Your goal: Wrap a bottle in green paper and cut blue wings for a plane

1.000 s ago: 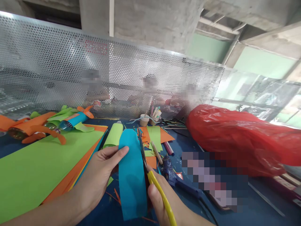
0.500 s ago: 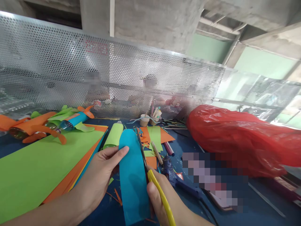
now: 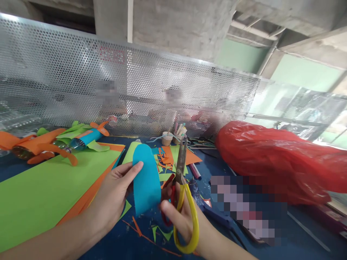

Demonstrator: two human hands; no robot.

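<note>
My left hand pinches the left edge of a blue paper piece with a rounded top, held up over the table. Right of the paper, my right hand holds scissors with yellow and red handles. Their blades point up, look closed and stand apart from the paper. Behind the paper lies a green-wrapped bottle, partly hidden. Orange and green scraps lie behind and between the paper and the scissors.
Green sheets over orange ones cover the left; paper-wrapped bottles lie behind them. A blue glue gun, a blurred-out object and a red plastic bag are at the right. Cups with pens stand before a perforated metal screen.
The blue paper is shorter and tilted, with its lower part out of view. The scissors have moved right, away from the paper, and turned upright. Green scraps below are now visible.
</note>
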